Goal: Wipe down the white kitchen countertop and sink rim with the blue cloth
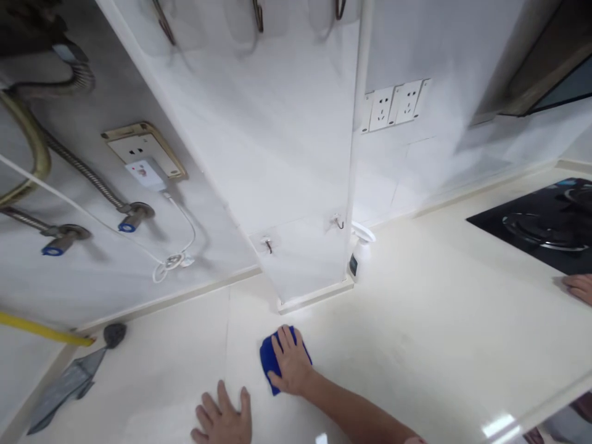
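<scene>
My right hand [292, 364] presses down on a folded blue cloth [268, 357], keeping it under the fingers and palm on the pale countertop [402, 345]. The cloth lies just in front of the foot of a white wall pillar [296, 154]. To the left, my left hand [224, 419] rests near the bottom edge with its fingers spread and nothing in it. Part of the left palm and its wrist fall outside the view.
Another person's hand [580, 287] rests at the right edge, near a black gas hob [546, 222]. A white bottle [359, 259] stands beside the pillar. At left are a grey plastic bag [69, 385], a yellow pipe [44, 328] and water valves [134, 217].
</scene>
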Available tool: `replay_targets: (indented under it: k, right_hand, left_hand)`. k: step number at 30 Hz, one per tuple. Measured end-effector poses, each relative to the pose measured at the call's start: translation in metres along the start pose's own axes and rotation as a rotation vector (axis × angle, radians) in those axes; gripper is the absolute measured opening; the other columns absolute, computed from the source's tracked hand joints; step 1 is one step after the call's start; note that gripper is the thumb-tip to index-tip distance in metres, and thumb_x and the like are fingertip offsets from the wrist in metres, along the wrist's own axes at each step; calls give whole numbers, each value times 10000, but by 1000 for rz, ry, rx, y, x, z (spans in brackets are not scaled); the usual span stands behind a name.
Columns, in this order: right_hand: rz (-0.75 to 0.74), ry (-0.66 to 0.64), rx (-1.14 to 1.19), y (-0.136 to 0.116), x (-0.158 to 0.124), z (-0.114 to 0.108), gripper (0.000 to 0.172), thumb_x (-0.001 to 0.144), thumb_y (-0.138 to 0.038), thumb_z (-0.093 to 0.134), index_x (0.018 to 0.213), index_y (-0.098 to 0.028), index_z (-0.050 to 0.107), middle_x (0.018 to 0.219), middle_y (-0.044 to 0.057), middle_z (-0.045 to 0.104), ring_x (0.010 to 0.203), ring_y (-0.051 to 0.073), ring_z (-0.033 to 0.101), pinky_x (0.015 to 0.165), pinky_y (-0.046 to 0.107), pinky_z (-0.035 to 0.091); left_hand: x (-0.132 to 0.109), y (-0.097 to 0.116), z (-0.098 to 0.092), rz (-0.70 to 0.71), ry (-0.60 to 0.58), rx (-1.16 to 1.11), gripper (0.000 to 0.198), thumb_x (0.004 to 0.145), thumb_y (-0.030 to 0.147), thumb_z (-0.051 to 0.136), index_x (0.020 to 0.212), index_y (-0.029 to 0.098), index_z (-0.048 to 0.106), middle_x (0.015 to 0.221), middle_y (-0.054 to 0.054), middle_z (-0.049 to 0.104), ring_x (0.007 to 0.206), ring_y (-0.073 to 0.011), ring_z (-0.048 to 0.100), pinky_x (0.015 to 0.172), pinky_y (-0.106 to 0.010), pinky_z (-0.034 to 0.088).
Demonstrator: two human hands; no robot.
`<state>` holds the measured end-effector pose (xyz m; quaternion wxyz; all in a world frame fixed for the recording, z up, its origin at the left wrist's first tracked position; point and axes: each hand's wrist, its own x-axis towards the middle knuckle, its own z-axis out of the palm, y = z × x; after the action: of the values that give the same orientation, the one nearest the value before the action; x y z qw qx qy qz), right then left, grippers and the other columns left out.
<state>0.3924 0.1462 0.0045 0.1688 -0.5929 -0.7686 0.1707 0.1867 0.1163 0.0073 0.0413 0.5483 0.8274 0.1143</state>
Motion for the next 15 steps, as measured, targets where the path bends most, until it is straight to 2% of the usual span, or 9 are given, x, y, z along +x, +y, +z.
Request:
replay_targets:
  k: [1,3,6,9,12,15]
  right_hand:
    - [-57,7,13,5,-10,1,810,976,-591,492,1596,-78,395,1667,247,330,1571,410,230,1265,626,151]
    - [-77,75,14,23,-32,2,698,981,-562,516,1558,-172,475,1653,187,396,1554,374,290,1259,597,206]
    - [55,278,-41,67,-65,2,521,985,-467,546,1462,-259,588,1595,140,495,1475,373,416,1186,607,341]
    - [171,506,-20,116,-86,-6,396,1005,-365,485,1328,-251,683,1359,152,676,1242,330,614,1056,536,497]
    - [334,727,216,152,-90,-28,418,1045,-430,402,1242,-220,704,1159,136,744,1054,285,690,953,442,564]
    - [591,939,394,171,-73,-55,560,1028,-592,400,1305,-176,653,1179,141,739,1053,292,699,921,410,559]
  left_hand:
    - [0,0,0,4,9,-3,893,842,715,293,1489,126,473,1670,-271,327,1573,-461,225,1259,-703,165]
    - [0,-2,1,11,20,-9,865,877,683,215,1516,148,447,1673,-267,319,1570,-467,234,1252,-710,170]
    - [1,-8,10,8,19,0,892,877,706,161,1544,171,414,1688,-254,300,1575,-463,229,1250,-709,179]
    - [1,-12,20,-4,34,6,916,861,740,153,1549,195,412,1699,-235,294,1582,-451,220,1257,-701,174]
    - [0,-12,21,4,44,-4,904,878,714,122,1552,184,408,1699,-246,282,1591,-452,194,1260,-699,156]
    - [-1,-11,17,14,28,-16,900,885,704,136,1557,165,396,1695,-261,273,1586,-469,193,1250,-709,167]
